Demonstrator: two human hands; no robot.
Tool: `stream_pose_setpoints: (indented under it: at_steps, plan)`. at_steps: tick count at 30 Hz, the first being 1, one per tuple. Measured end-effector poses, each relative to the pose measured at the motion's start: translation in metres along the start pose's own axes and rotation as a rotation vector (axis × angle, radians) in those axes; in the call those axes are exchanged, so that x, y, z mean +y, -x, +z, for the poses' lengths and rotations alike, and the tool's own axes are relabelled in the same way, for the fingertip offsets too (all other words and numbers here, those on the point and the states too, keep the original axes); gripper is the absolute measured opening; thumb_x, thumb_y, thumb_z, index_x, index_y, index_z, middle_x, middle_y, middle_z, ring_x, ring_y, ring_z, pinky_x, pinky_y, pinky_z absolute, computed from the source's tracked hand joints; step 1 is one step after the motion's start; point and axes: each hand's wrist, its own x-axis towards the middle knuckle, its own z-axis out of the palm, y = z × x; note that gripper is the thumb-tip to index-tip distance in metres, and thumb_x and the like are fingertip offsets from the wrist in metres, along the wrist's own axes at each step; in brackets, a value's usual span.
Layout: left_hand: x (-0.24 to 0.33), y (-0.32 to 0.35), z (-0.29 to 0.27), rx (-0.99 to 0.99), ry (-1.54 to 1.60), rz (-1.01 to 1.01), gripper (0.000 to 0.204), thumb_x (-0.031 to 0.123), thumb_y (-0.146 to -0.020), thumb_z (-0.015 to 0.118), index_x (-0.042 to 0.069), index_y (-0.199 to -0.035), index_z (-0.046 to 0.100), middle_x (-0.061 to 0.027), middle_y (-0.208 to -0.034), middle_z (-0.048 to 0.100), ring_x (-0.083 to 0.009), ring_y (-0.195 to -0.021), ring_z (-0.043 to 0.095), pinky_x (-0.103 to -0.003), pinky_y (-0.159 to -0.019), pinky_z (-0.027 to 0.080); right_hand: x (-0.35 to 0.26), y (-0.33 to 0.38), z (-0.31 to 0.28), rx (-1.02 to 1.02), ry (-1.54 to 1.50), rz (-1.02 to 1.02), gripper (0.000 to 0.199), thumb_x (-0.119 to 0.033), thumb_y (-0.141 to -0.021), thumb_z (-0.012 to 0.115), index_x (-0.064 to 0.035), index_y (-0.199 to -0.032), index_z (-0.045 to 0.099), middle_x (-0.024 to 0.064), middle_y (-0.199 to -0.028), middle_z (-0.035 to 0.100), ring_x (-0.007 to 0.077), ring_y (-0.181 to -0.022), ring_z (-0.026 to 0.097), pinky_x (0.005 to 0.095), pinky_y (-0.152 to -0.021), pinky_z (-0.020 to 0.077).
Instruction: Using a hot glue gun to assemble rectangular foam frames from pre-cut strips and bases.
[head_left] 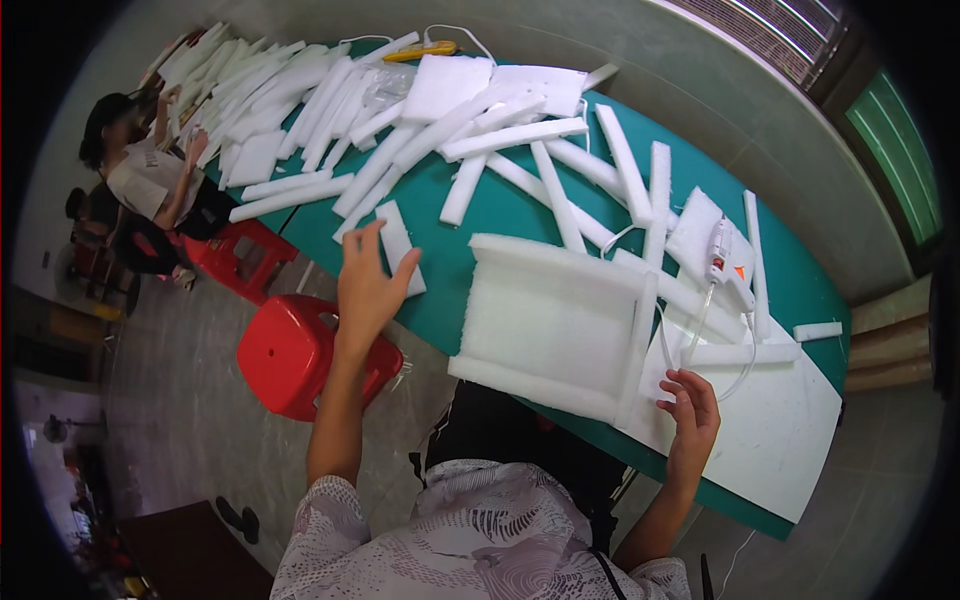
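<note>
A white foam tray [550, 315] lies at the table's front edge, a flat sheet with foam strips standing along three sides; its left side has no strip. My left hand [372, 285] is over the table edge, fingers spread, close to a short flat foam piece [398, 250]. Nothing shows in its grasp. My right hand [690, 408] is beside the tray's right front corner, above a white board [770, 430], with fingers apart and loosely curled, holding nothing visible. A white hot glue gun [718, 252] rests on a foam block behind that hand.
Many loose foam strips [515, 138] and sheets are heaped along the green table [440, 290]. A yellow tool [420, 50] lies at the back. The glue gun's white cord loops near the board. Red stools [285, 355] stand at the left, where another person [150, 170] sits.
</note>
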Motion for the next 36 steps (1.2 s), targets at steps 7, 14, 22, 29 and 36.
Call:
stream_pose_setpoints:
  at_steps: [7,14,22,29,36]
  plan:
    - [-0.010,-0.007,-0.008,-0.159,0.153,-0.061,0.067,0.013,-0.079,0.070,0.006,-0.137,0.037,-0.0219,-0.127,0.042,-0.0294,-0.088,0.063,-0.036,-0.077,0.052,-0.005,0.000,0.005,0.003,0.043,0.003,0.028,-0.015,-0.092,0.054,-0.0004,-0.116,0.057,0.0137,-0.112,0.063,0.0210,-0.099,0.061,0.0322,-0.080,0.0497]
    - [0.019,0.035,-0.013,-0.491,1.026,-0.211,0.073,0.000,-0.083,0.063,0.009,-0.146,0.027,-0.0200,-0.131,0.046,-0.0140,-0.092,0.062,-0.029,-0.079,0.051,-0.001,-0.007,0.006,-0.021,0.026,0.040,0.026,-0.012,-0.092,0.052,0.0008,-0.115,0.057,0.0133,-0.114,0.062,0.0212,-0.100,0.060,0.0319,-0.081,0.0494]
    - [0.018,0.036,-0.003,-0.630,1.052,-0.242,0.072,0.001,-0.083,0.061,0.010,-0.146,0.028,-0.0173,-0.129,0.050,-0.0157,-0.098,0.061,-0.031,-0.082,0.051,-0.004,-0.008,0.013,-0.079,0.054,0.045,0.035,-0.019,-0.093,0.055,-0.0032,-0.124,0.054,0.0144,-0.124,0.059,0.0230,-0.106,0.060,0.0333,-0.084,0.0497]
    - [0.020,0.036,0.000,-0.656,1.064,-0.247,0.073,0.001,-0.083,0.060,0.011,-0.148,0.027,-0.0163,-0.127,0.052,-0.0175,-0.102,0.061,-0.032,-0.084,0.052,-0.006,-0.012,0.027,-0.153,-0.006,0.065,0.047,-0.024,-0.098,0.047,-0.0033,-0.140,0.041,0.0160,-0.139,0.046,0.0250,-0.114,0.056,0.0359,-0.090,0.0490]
    - [0.017,0.035,0.004,-0.647,1.107,-0.283,0.072,0.002,-0.084,0.060,0.011,-0.148,0.027,-0.0177,-0.127,0.053,-0.0185,-0.104,0.061,-0.033,-0.087,0.052,-0.003,-0.014,0.029,-0.149,0.031,0.129,0.051,-0.036,-0.100,0.042,-0.0060,-0.141,0.040,0.0161,-0.141,0.044,0.0240,-0.113,0.055,0.0365,-0.092,0.0482]
